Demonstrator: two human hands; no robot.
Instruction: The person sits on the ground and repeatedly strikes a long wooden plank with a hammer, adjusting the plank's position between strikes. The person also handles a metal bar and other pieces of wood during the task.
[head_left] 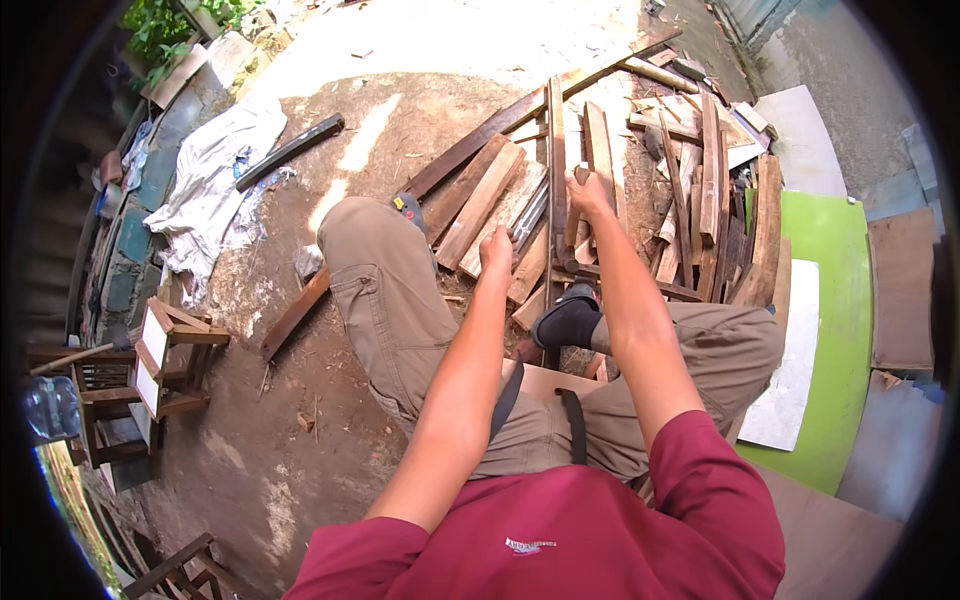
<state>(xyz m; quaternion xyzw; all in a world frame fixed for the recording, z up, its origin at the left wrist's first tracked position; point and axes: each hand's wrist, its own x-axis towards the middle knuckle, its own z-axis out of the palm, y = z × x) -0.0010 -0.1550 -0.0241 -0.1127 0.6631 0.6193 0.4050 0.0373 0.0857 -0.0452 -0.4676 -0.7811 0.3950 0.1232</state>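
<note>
My left hand (497, 250) is closed in a fist above several cut wood blocks, beside a dark grey bar (533, 217). What its fingers hold, if anything, is hidden. Farther forward and to the right, my right hand (588, 192) wraps round a narrow wooden piece (573, 222), whose full shape is partly covered by my fingers. Just left of that hand a long dark beam (556, 130) runs away from me. A pale brown block (482, 205) lies among the pieces left of the beam. My dark shoe (568, 318) rests by the beam's near end.
A heap of wood pieces (710, 180) lies at right, beside a green board (825, 350) and a white sheet (790, 370). At left are crumpled white plastic sheeting (215, 170), a dark bar (290, 152) and a small wooden frame (160, 365). A long timber (480, 135) slants behind the blocks.
</note>
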